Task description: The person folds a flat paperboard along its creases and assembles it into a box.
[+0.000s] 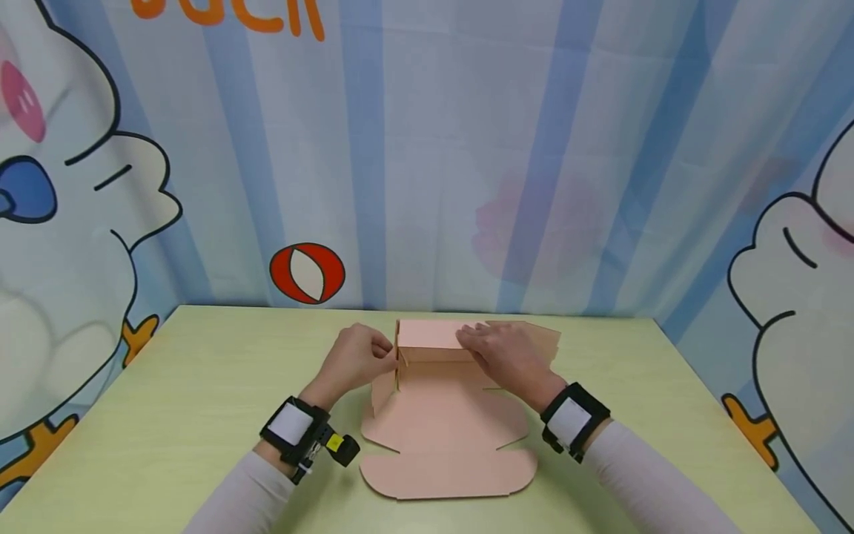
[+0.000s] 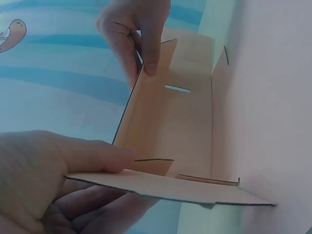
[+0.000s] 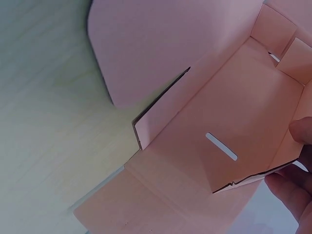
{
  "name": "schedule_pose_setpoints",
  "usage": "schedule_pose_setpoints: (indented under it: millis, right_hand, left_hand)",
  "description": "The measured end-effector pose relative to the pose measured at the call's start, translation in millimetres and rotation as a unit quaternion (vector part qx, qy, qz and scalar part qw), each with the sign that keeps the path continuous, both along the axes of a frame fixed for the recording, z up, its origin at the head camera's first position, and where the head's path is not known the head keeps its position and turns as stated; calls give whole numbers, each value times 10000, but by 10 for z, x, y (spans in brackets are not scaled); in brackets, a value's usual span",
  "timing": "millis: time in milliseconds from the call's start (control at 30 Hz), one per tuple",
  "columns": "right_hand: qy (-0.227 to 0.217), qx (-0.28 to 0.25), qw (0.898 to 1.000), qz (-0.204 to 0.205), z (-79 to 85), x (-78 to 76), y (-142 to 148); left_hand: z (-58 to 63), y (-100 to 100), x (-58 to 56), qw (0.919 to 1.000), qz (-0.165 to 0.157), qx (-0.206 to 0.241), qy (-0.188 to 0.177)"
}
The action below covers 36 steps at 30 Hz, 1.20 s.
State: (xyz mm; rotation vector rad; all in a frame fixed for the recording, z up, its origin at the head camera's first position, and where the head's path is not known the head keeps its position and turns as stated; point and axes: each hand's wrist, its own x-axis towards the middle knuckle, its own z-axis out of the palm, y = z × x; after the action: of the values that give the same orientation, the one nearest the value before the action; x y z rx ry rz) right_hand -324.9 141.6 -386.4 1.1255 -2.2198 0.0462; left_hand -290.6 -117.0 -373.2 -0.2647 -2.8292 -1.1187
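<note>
A partly folded pinkish-brown cardboard box (image 1: 447,415) lies on the table, its long lid panel with rounded flaps spread flat toward me. My left hand (image 1: 356,354) pinches the raised left side flap (image 2: 190,187) between thumb and fingers. At the far wall, toward the right, my right hand (image 1: 507,357) holds the upright panel, with the thumb inside and the fingers behind, as the right wrist view shows. Beyond that hand a right side flap (image 1: 543,340) lies folded outward. A narrow slot (image 3: 222,146) cuts through the box floor near its right end.
The pale yellow-green table (image 1: 220,386) spreads out on both sides of the cardboard. Behind it hangs a blue striped curtain (image 1: 427,163) with cartoon figures and a red and white ball (image 1: 308,273). Both wrists wear black straps with devices.
</note>
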Motion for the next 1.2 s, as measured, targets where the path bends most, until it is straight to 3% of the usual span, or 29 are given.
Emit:
schedule_pose_setpoints:
  millis: [300, 700, 967, 1200]
  right_hand:
    - [-40, 68, 10000, -13, 0, 5, 7]
    - [-86, 106, 9999, -31, -6, 7, 21]
    - [-115, 115, 9998, -83, 12, 10, 27]
    - [-191, 171, 9996, -130, 40, 18, 18]
  left_hand:
    - [-23, 48, 49, 9998, -20, 170, 50]
    - [-81, -40, 55, 9899, -328, 1271, -526]
    - [-74, -47, 7, 9958, -515, 651, -395]
    - [-139, -4, -85, 9981, -460, 338, -243]
